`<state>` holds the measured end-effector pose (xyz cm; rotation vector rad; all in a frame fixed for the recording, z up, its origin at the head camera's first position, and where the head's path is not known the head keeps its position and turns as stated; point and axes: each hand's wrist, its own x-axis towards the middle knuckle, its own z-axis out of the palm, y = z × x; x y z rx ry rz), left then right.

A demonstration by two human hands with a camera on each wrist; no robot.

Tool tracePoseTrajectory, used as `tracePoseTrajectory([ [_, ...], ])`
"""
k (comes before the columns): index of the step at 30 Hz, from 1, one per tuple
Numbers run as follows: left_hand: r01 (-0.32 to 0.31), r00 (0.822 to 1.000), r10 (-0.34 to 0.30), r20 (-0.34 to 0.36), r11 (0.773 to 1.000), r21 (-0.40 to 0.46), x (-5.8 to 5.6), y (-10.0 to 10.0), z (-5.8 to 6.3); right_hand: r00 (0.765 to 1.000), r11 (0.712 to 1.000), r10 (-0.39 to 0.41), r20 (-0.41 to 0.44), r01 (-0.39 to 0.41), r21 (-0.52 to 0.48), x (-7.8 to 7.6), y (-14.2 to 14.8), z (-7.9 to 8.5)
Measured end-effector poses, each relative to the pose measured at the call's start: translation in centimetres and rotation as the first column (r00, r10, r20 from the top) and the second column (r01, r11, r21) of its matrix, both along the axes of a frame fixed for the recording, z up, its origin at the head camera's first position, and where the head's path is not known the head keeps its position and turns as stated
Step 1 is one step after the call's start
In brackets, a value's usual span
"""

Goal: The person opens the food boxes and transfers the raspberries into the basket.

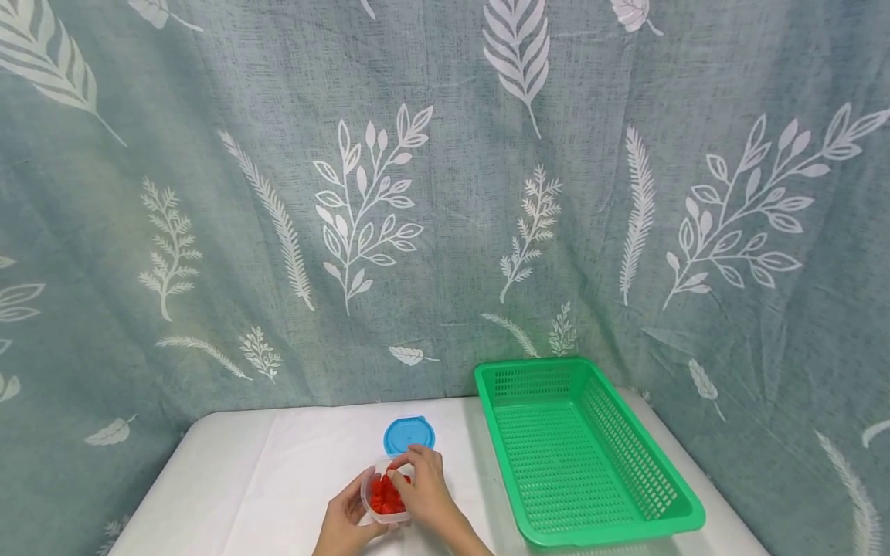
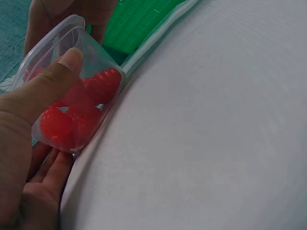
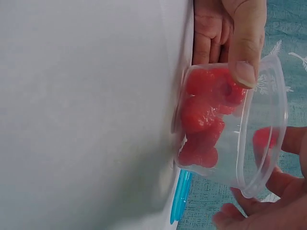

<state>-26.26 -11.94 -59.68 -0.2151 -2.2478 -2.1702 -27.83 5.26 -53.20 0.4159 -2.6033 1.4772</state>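
Leaf-printed curtain [image 1: 452, 309] fills the top of the head view, and a green perforated basket [image 1: 577, 471] takes up the lower right! A blue lid [image 1: 409, 434] lies at lower centre on the white-covered table [image 1: 306, 455], and the right hand [image 1: 427, 485] blocks part of the tub's mouth just below it. Here's the clear plastic tub [image 3: 229, 163], bottom centre, red raspberries [image 3: 199, 115] piled inside! The left hand [image 1: 345, 519] grips its side; the right pinches one raspberry [image 3: 264, 138] at the opening.

Berries [image 3: 196, 115] in tub [image 3: 229, 153]; lid [image 1: 409, 435] behind, basket [image 1: 570, 463] right.
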Motion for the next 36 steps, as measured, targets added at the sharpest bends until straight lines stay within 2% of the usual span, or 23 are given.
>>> tracePoseTrajectory([
  [6, -0.02, 1.0, 0.02, -0.012, 0.999, -0.025, 0.0, -0.1, 0.0, 0.996, 0.995, -0.042, -0.077, 0.035, -0.088, 0.4, 0.2, 0.3],
  [11, -0.025, 1.0, 0.025, -0.012, 0.999, -0.036, 0.1, -0.2, 0.1, 0.992, 0.991, -0.029, -0.121, 0.012, -0.137, 0.6, 0.4, 0.7],
  [19, 0.007, 1.0, -0.006, 0.012, 0.999, -0.031, 0.1, -0.4, 0.2, 0.995, 0.978, 0.062, -0.079, -0.076, -0.195, 1.3, 0.9, 1.8],
  [27, 0.004, 1.0, -0.003, 0.015, 1.0, -0.027, 0.2, -0.4, 0.5, 0.992, 0.96, 0.113, -0.063, -0.125, -0.252, 2.4, 1.2, 3.4],
  [36, 0.003, 1.0, -0.003, 0.018, 1.0, -0.024, 0.0, -0.2, 0.1, 0.961, 0.929, 0.265, -0.081, -0.277, -0.245, 3.8, 2.6, 5.2],
])
